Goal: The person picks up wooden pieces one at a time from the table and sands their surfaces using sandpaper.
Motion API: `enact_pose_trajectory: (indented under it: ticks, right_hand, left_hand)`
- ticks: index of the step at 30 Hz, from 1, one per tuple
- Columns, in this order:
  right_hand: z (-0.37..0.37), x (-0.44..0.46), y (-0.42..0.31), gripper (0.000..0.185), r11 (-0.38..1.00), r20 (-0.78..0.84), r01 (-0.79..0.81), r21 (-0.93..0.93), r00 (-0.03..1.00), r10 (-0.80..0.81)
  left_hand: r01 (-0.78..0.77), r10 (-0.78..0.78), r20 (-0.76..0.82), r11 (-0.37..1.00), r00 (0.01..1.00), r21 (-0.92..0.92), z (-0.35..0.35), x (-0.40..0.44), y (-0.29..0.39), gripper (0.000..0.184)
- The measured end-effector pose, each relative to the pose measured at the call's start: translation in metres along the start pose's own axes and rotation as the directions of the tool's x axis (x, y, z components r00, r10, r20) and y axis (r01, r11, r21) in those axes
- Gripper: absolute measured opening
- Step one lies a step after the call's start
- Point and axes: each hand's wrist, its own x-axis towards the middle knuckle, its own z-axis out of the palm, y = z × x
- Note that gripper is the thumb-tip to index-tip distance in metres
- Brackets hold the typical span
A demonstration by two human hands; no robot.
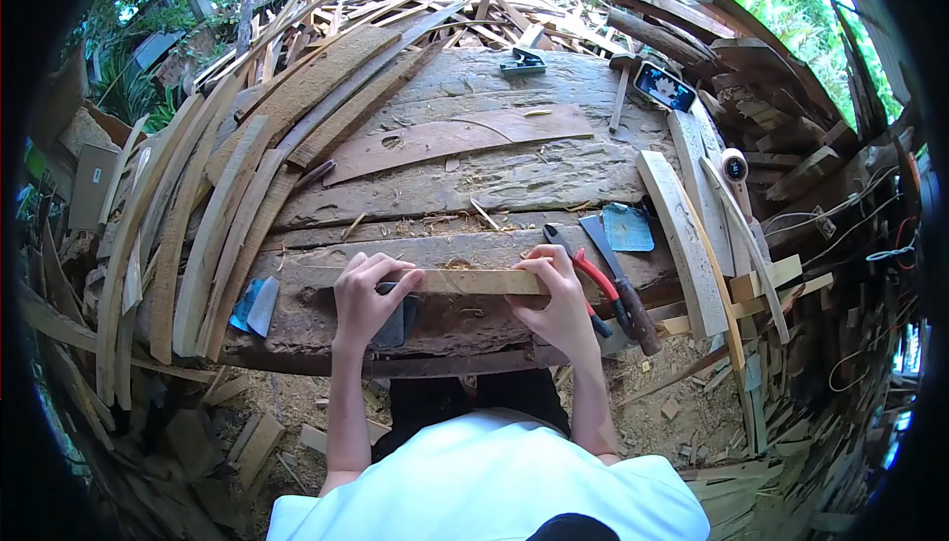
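Observation:
A short, pale wooden strip [470, 282] is held level above the front part of the worn wooden bench [554, 175]. My left hand [371, 294] pinches its left end between thumb and fingers. At the right end, my right hand [552, 299] grips the strip the same way. Just right of my right hand lie red-handled pliers [595, 279] and a long tool with a dark blade and wooden handle [623, 289]. A dark block-like object [397, 319] rests beside my left hand, partly hidden by it.
Long wooden strips [222, 215] lean along the left, and thick boards [682, 245] lie at the right. A thin flat board [455, 141], a hand plane [522, 62], a hammer [621, 86], a phone [664, 86] and blue sandpaper [628, 228] are on the bench.

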Motion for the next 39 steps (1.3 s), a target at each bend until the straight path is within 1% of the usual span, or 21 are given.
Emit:
enact_pose_trajectory:
  ticks: [5, 7, 12, 14, 17, 18, 19, 20, 21, 22, 24, 25, 27, 28, 29, 31, 32, 34, 35, 37, 39]
  right_hand:
    - [-0.001, 0.002, 0.001, 0.042, 0.999, 0.009, 0.022, -0.025, 1.0, -0.022]
    - [-0.001, 0.004, 0.004, 0.046, 1.0, 0.016, 0.015, 0.004, 1.0, -0.015]
    - [-0.002, 0.007, 0.007, 0.047, 0.999, 0.033, 0.033, -0.006, 0.999, -0.033]
    - [-0.003, 0.008, 0.008, 0.048, 0.999, 0.033, 0.048, -0.01, 0.998, -0.048]
    - [-0.005, 0.006, 0.012, 0.052, 0.998, 0.021, 0.048, 0.036, 0.999, -0.049]
    - [-0.004, 0.003, 0.017, 0.054, 0.997, -0.001, 0.054, 0.056, 0.999, -0.054]
    - [-0.004, 0.001, 0.02, 0.056, 0.995, -0.025, 0.062, 0.075, 0.998, -0.06]
    - [-0.003, -0.002, 0.02, 0.056, 0.995, -0.025, 0.063, 0.074, 0.998, -0.062]
    - [-0.003, -0.006, 0.02, 0.057, 0.992, -0.018, 0.009, 0.126, 1.0, -0.007]
    - [-0.002, -0.009, 0.02, 0.057, 0.983, -0.01, -0.046, 0.176, 0.999, 0.048]
    - [0.002, -0.012, 0.023, 0.056, 0.981, -0.035, -0.039, 0.191, 0.998, 0.046]
    - [0.003, -0.013, 0.023, 0.056, 0.978, -0.058, -0.032, 0.207, 0.997, 0.044]
    - [0.003, -0.014, 0.023, 0.054, 0.985, -0.077, -0.044, 0.169, 0.995, 0.058]
    - [0.002, -0.014, 0.023, 0.053, 0.989, -0.094, -0.054, 0.135, 0.993, 0.067]
    - [0.002, -0.014, 0.025, 0.053, 0.989, -0.096, -0.057, 0.133, 0.993, 0.07]
    - [0.001, -0.013, 0.029, 0.051, 0.985, -0.058, 0.0, 0.17, 0.998, 0.01]
    - [0.001, -0.013, 0.029, 0.051, 0.985, -0.056, -0.004, 0.17, 0.998, 0.013]
    - [0.0, -0.012, 0.025, 0.049, 0.979, -0.051, -0.048, 0.2, 0.997, 0.059]
    - [-0.001, -0.011, 0.022, 0.049, 0.978, -0.051, -0.051, 0.201, 0.997, 0.063]
    - [-0.001, -0.011, 0.019, 0.046, 0.979, -0.048, -0.034, 0.199, 0.998, 0.045]
    - [0.0, -0.011, 0.021, 0.046, 0.983, -0.045, -0.028, 0.182, 0.998, 0.037]
  left_hand:
    - [0.02, -0.02, -0.002, 1.0, 1.0, -0.003, 0.001, 0.001, -0.001, 0.021]
    - [0.04, -0.04, 0.004, 0.999, 0.999, 0.004, 0.001, 0.002, 0.001, 0.022]
    - [0.069, -0.069, 0.014, 0.997, 0.997, 0.03, 0.002, 0.008, 0.005, 0.025]
    - [0.051, -0.062, -0.121, 0.994, 0.991, -0.093, 0.007, 0.012, 0.013, 0.026]
    - [0.046, -0.065, -0.131, 0.989, 0.989, -0.143, 0.012, 0.023, 0.031, 0.025]
    - [0.035, -0.062, -0.126, 0.978, 0.99, -0.203, 0.015, 0.027, 0.036, 0.026]
    - [0.036, -0.062, -0.127, 0.978, 0.99, -0.203, 0.018, 0.033, 0.044, 0.026]
    - [-0.011, -0.023, -0.134, 0.968, 0.991, -0.249, 0.021, 0.039, 0.055, 0.026]
    - [-0.059, 0.017, -0.143, 0.954, 0.99, -0.294, 0.026, 0.044, 0.065, 0.026]
    - [-0.061, 0.019, -0.143, 0.953, 0.989, -0.296, 0.035, 0.046, 0.074, 0.026]
    - [-0.116, 0.08, -0.134, 0.952, 0.988, -0.284, 0.056, 0.047, 0.091, 0.025]
    - [-0.117, 0.082, -0.131, 0.951, 0.988, -0.288, 0.069, 0.046, 0.096, 0.025]
    - [-0.155, 0.12, -0.136, 0.943, 0.983, -0.294, 0.087, 0.046, 0.103, 0.026]
    - [-0.085, 0.076, -0.04, 0.94, 0.996, -0.33, 0.089, 0.044, 0.105, 0.035]
    - [-0.086, 0.078, -0.037, 0.939, 0.996, -0.332, 0.088, 0.042, 0.107, 0.035]
    - [-0.177, 0.166, -0.129, 0.98, 0.978, -0.086, 0.08, 0.039, 0.112, 0.044]
    - [-0.175, 0.163, -0.126, 0.981, 0.979, -0.087, 0.077, 0.034, 0.11, 0.044]
    - [-0.181, 0.184, -0.163, 0.983, 0.969, 0.031, 0.068, 0.023, 0.101, 0.047]
    - [-0.181, 0.183, -0.16, 0.983, 0.97, 0.03, 0.063, 0.015, 0.092, 0.047]
    - [-0.18, 0.178, 0.066, 0.983, 0.982, 0.029, 0.055, -0.001, 0.071, 0.039]
    - [-0.205, 0.203, 0.064, 0.979, 0.977, 0.023, 0.049, -0.006, 0.062, 0.039]
